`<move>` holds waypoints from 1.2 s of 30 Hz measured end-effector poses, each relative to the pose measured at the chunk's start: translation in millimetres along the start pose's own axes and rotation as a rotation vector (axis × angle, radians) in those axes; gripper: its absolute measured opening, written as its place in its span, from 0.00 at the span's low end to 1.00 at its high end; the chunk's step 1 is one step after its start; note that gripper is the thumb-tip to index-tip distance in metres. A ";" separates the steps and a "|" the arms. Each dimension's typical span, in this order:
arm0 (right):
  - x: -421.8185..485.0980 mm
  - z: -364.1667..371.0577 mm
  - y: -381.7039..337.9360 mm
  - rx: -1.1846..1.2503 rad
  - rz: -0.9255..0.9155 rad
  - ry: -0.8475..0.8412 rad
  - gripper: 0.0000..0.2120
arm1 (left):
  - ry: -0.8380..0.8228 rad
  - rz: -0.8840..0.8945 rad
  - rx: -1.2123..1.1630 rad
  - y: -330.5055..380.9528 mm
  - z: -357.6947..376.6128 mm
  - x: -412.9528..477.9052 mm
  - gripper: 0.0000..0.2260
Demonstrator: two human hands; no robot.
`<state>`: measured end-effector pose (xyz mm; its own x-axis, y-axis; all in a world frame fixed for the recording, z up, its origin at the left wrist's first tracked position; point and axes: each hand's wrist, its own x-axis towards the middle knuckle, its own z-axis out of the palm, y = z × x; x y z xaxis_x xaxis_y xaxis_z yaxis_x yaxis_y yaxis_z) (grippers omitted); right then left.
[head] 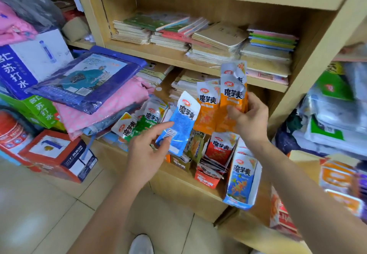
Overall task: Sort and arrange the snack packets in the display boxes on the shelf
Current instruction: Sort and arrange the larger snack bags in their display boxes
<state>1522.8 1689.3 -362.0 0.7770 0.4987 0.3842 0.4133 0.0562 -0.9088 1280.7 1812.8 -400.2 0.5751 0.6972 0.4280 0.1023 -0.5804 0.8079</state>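
The right hand [248,114] is raised in front of the shelf [198,172], its fingers [233,112] clenched around a bunch of orange packets [232,98]; these stand upright with labels facing the person, which suggests they are being gathered by colour for placing as one batch. The left hand [147,154] is lower and to the left, pinching a single blue packet [182,122] by its lower edge between thumb and forefinger; the packet tilts toward the orange bunch and is held clear of the shelf. A likely reason for the light pinch is that this packet is being separated from the others for its own box. Green packets [143,122] lie loose and overlapping on the shelf just behind the left hand, not yet sorted. Three display boxes stand near the shelf's front edge: a blue box [241,200] at the right, which holds upright blue packets, a red box [206,180] beside it, which holds red packets [220,148], and a smaller box [180,164] to the left whose contents are too cluttered to tell. Judging by colour, the blue packet belongs in the blue box. No orange box is identifiable, so the destination of the orange bunch cannot be told.
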 end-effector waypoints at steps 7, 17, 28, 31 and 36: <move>-19.7 -25.0 6.5 0.007 0.040 0.018 0.16 | 0.151 -0.176 -0.088 -22.3 15.9 -6.3 0.19; -23.6 -43.1 29.5 0.002 0.176 0.028 0.11 | 0.207 -0.187 -0.311 25.2 31.8 -1.9 0.15; -26.6 -94.2 30.7 -0.082 0.155 0.093 0.13 | -0.033 0.021 -0.134 60.8 97.6 -56.6 0.13; -27.2 -100.8 29.0 -0.076 0.154 0.099 0.14 | 0.021 0.052 -0.140 63.4 114.2 -69.8 0.13; -25.0 -113.0 29.8 -0.063 0.153 0.127 0.13 | -0.041 0.115 0.053 66.6 138.4 -81.0 0.14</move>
<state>1569.4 1580.8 -380.4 0.8850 0.3840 0.2632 0.3115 -0.0682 -0.9478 1353.2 1659.4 -437.1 0.6180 0.6077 0.4988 0.0762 -0.6777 0.7313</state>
